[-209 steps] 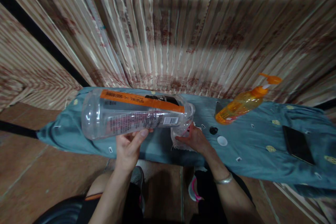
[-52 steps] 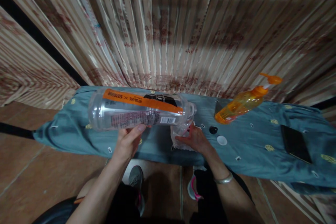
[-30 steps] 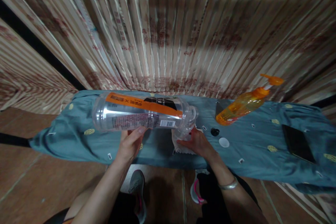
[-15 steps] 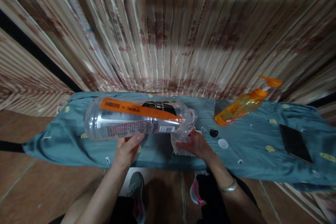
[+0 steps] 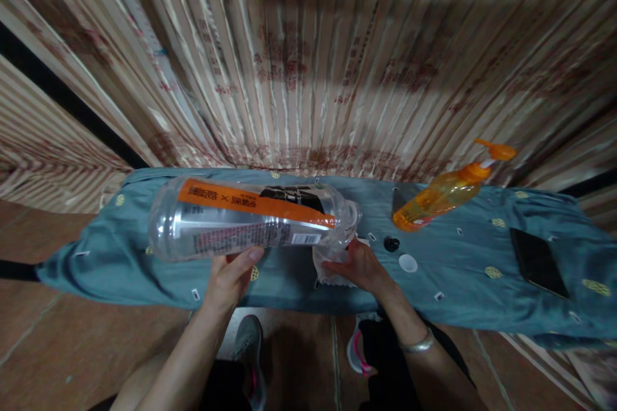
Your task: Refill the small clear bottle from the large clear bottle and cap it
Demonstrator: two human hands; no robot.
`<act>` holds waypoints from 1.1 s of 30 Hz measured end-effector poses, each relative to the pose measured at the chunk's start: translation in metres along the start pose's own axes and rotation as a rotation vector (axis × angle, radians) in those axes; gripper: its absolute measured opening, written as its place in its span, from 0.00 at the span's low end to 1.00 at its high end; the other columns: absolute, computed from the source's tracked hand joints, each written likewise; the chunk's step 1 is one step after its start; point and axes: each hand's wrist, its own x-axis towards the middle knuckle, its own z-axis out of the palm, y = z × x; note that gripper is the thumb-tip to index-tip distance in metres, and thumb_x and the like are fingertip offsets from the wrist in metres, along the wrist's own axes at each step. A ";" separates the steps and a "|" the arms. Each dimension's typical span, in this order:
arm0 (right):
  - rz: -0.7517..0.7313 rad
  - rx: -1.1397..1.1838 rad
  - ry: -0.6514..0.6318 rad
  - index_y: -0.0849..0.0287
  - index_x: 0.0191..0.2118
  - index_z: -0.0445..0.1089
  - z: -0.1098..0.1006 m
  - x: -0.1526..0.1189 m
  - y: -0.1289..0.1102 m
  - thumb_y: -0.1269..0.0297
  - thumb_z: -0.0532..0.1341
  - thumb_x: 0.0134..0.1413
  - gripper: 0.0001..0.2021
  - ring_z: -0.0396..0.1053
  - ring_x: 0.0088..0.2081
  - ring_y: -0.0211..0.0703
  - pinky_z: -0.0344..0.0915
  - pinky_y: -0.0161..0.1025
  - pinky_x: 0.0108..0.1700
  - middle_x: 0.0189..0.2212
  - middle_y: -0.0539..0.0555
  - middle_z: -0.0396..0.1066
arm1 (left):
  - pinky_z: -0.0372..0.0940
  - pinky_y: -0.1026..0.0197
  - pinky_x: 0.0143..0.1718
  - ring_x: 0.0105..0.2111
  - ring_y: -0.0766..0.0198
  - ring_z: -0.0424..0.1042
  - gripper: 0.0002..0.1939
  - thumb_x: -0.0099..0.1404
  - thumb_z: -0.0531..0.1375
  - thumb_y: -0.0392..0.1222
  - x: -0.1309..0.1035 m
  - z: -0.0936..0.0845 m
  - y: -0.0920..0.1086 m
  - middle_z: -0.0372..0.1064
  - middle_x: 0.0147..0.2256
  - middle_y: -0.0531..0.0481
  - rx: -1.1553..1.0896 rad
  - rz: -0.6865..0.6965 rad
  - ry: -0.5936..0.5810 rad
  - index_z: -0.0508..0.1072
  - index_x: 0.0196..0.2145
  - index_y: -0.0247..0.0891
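Note:
A big clear plastic drink bottle (image 5: 245, 217) with an orange, silver and black label lies tilted nearly level above the cloth, its neck to the right. From below, my left hand (image 5: 234, 273) grips its middle, thumb along the near side. Just under the bottle's neck, my right hand (image 5: 364, 266) is closed around a whitish, see-through piece with a scalloped edge (image 5: 332, 273); its exact kind I cannot make out. The bottle's mouth sits right above that hand. To the right lie a small black cap-like piece (image 5: 391, 244) and a white disc (image 5: 407, 263).
An orange pump bottle (image 5: 438, 199) leans or lies at the back right. A black phone-like slab (image 5: 538, 263) rests farther right. Teal patterned cloth (image 5: 284, 289) covers the narrow surface. A striped curtain (image 5: 308, 77) hangs close behind it.
The big bottle's base end has shifted slightly left and tipped down a little. Both hands keep their holds. The whole view has moved slightly.

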 end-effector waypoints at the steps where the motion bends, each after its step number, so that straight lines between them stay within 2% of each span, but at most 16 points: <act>1: 0.004 -0.002 0.003 0.58 0.57 0.61 0.000 0.000 0.000 0.57 0.69 0.46 0.33 0.75 0.49 0.61 0.72 0.55 0.50 0.47 0.63 0.77 | 0.70 0.54 0.37 0.27 0.58 0.73 0.16 0.39 0.72 0.48 0.000 -0.001 -0.001 0.74 0.26 0.50 0.008 0.003 -0.008 0.75 0.25 0.40; 7: -0.006 0.008 0.001 0.58 0.57 0.61 -0.001 0.000 0.000 0.56 0.70 0.45 0.34 0.76 0.47 0.61 0.73 0.55 0.48 0.45 0.62 0.77 | 0.68 0.53 0.37 0.27 0.58 0.71 0.15 0.45 0.70 0.52 0.001 -0.016 -0.011 0.72 0.25 0.47 0.053 0.005 -0.071 0.75 0.21 0.38; 11: -0.013 0.010 0.011 0.59 0.60 0.59 -0.001 -0.001 0.000 0.56 0.70 0.45 0.37 0.74 0.50 0.61 0.72 0.55 0.51 0.48 0.64 0.76 | 0.69 0.54 0.32 0.25 0.57 0.72 0.16 0.47 0.69 0.54 0.000 -0.018 -0.011 0.73 0.24 0.47 0.091 -0.018 -0.130 0.75 0.21 0.39; 16: -0.023 0.035 0.029 0.62 0.61 0.56 0.002 -0.002 0.000 0.58 0.71 0.44 0.40 0.72 0.54 0.61 0.70 0.55 0.54 0.51 0.66 0.74 | 0.71 0.50 0.36 0.27 0.54 0.74 0.16 0.47 0.69 0.54 -0.001 -0.013 -0.007 0.74 0.25 0.46 0.075 0.005 -0.132 0.77 0.25 0.39; 23: -0.006 0.060 0.037 0.63 0.64 0.51 0.004 -0.002 0.005 0.58 0.73 0.42 0.46 0.71 0.55 0.61 0.69 0.55 0.55 0.53 0.68 0.72 | 0.71 0.49 0.40 0.29 0.53 0.75 0.13 0.48 0.69 0.50 0.000 -0.017 -0.010 0.74 0.26 0.49 0.059 0.018 -0.107 0.78 0.29 0.41; 29: -0.014 0.065 0.037 0.62 0.65 0.51 0.003 -0.002 0.003 0.60 0.74 0.39 0.48 0.71 0.55 0.63 0.69 0.57 0.54 0.53 0.68 0.72 | 0.68 0.54 0.31 0.25 0.56 0.73 0.14 0.46 0.69 0.52 -0.001 -0.012 -0.003 0.74 0.23 0.47 0.135 0.005 -0.120 0.76 0.23 0.39; 33: -0.041 0.073 0.052 0.62 0.64 0.52 0.003 -0.002 0.003 0.61 0.73 0.40 0.46 0.72 0.53 0.64 0.70 0.60 0.52 0.51 0.68 0.73 | 0.64 0.58 0.27 0.23 0.61 0.69 0.15 0.50 0.68 0.52 -0.001 -0.014 -0.003 0.68 0.20 0.51 0.162 0.068 -0.163 0.72 0.20 0.39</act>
